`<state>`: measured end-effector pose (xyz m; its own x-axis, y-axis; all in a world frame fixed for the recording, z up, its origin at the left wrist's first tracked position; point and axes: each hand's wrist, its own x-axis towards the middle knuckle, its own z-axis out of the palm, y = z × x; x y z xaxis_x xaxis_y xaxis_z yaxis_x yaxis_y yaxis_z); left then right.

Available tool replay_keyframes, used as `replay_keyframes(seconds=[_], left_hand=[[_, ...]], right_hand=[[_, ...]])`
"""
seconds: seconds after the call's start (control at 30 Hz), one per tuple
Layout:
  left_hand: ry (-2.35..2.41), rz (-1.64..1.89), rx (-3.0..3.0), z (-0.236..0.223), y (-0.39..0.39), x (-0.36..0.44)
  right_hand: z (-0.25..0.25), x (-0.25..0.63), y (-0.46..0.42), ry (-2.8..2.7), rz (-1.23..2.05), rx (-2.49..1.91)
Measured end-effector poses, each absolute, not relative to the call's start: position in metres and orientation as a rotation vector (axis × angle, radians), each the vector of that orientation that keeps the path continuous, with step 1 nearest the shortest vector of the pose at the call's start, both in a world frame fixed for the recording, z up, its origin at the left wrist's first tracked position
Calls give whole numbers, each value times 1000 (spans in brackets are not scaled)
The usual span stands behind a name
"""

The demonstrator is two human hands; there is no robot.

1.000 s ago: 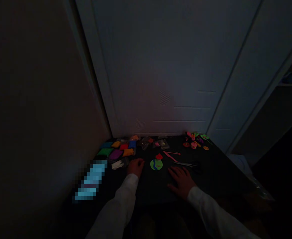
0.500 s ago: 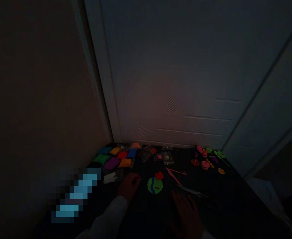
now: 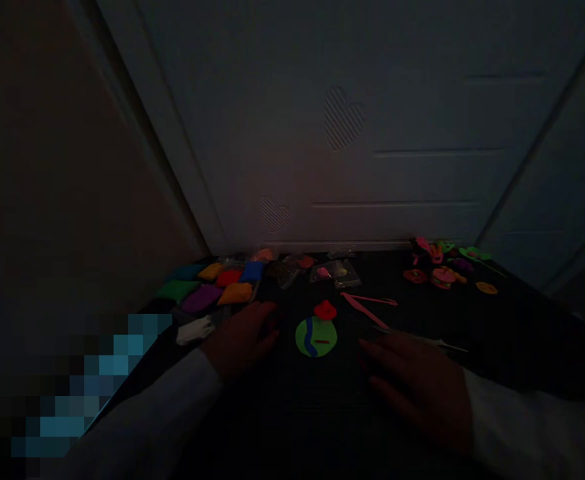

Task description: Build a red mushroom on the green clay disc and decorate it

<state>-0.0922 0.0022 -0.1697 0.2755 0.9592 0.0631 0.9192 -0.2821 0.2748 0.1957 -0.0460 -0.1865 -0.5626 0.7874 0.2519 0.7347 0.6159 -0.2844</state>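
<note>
On the dark table lies a flat green clay disc with a wavy blue strip and a short dark red bar on it. A small red clay piece sits at its far edge. My left hand rests left of the disc, fingers loosely curved and thumb apart, with no object visible in it. To the right, my right hand lies with fingers stretched out and holds nothing. Scissors lie just beyond it, partly hidden by the hand and the darkness. Behind them is a bent pink strip.
Coloured clay packets and a white packet lie at the left. Small clear bags lie along the back. Finished-looking clay pieces and a yellow disc are at the back right. A panelled surface rises behind the table.
The view has shifted, bringing the table objects closer. My right hand has turned so its fingers point left towards the disc. My left hand stays beside the disc, its fingers now pointing more to the right.
</note>
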Motion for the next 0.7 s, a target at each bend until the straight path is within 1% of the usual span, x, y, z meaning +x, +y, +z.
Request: replay_keyframes(seconds=[0.07,0.13,0.23,0.27,0.33,0.37,0.43,0.5,0.6,0.67,0.7], left_hand=[[1779,352,2228,-163,4,-92],[1772,455,2148,-151,7,-91],[1691,901,1912,-118,10,-84],[1588,1090,1807,-104,12,-80],[1248,1590,1535,-74,19,-68],[1057,1718,1410,-61,24,-60],[851,1822,1303,-38,38,-41],[713,1944,1362,-26,52,-17],[710,1877,1520,-27,65,25],[796,1694,2133,-42,60,52],[789,1540,2515,-51,53,63]], right_hand=[[-186,193,-52,-2521,105,-1237],[-185,192,-54,-2541,41,-1257],[-185,194,-51,-2564,43,-1236],[-184,195,-49,-2578,70,-1223],[-183,197,-45,-2595,140,-1214],[-183,198,-44,-2596,169,-1218],[-184,199,-42,-2583,195,-1236],[-185,199,-41,-2581,197,-1233],[-184,197,-39,-2605,169,-1208],[-181,196,-38,-2626,129,-1191],[-179,196,-38,-2632,113,-1183]])
